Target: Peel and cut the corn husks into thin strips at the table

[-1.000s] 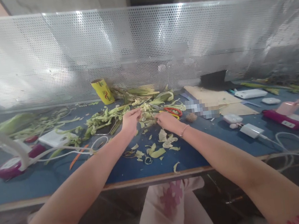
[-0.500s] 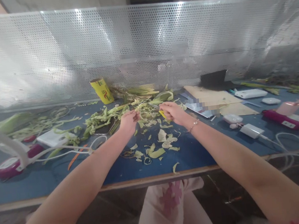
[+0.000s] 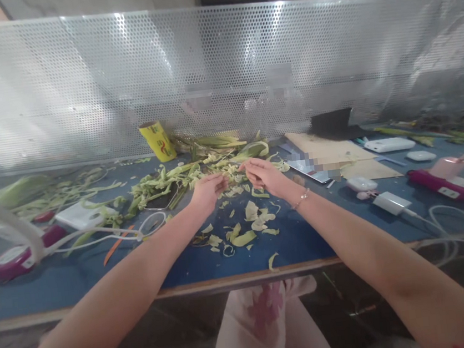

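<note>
My left hand (image 3: 207, 190) hovers over a heap of pale green leaf scraps (image 3: 182, 178) in the middle of the blue table (image 3: 298, 239). Its fingers are pinched together on a small scrap. A short way to the right, my right hand (image 3: 263, 175) is curled shut around the scissors; only a thin blade tip (image 3: 239, 167) pokes out to the left. The two hands almost meet above the heap. More cut scraps (image 3: 246, 229) lie scattered on the table in front of both hands.
A yellow cup (image 3: 155, 141) stands at the back against a perforated metal screen (image 3: 220, 69). Left: a white box (image 3: 78, 215), a pink device (image 3: 15, 257), white cables (image 3: 109, 235). Right: cardboard (image 3: 339, 156), white chargers (image 3: 390, 202), another pink device (image 3: 446, 178). The table's front edge (image 3: 244, 277) is near me.
The scissors, lying on the table beside my right hand a second ago, are now in that hand. It moved up and slightly left; my left hand shifted a little right.
</note>
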